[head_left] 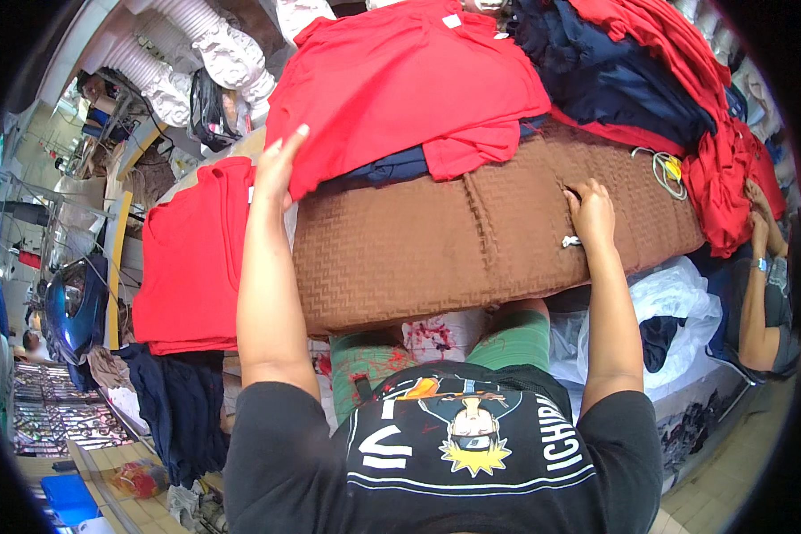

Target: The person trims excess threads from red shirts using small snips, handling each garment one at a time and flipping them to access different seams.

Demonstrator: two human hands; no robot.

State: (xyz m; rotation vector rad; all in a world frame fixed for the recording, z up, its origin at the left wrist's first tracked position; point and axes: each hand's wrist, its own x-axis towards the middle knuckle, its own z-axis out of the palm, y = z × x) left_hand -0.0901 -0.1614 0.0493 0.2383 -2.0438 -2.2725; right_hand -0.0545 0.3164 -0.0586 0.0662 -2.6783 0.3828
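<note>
A red garment [400,89] lies spread over dark blue cloth [387,171] on a brown, textured padded surface [400,249] in front of me. My left hand [277,167] is at the garment's left edge, fingers stretched apart, one of them over the cloth. Beside that wrist lies a stack of folded red garments [191,258]. My right hand [594,214] rests on the brown padding with curled fingers. A small white piece [571,241] shows just below it; whatever the fingers hold is too hidden to name.
Dark blue cloth [614,80] and red cloth [663,40] are heaped at the far right. At the right edge another person's hands [759,218] touch red fabric [725,191]. A coiled cord [669,173] lies near the padding's right end. White plastic [676,311] hangs below.
</note>
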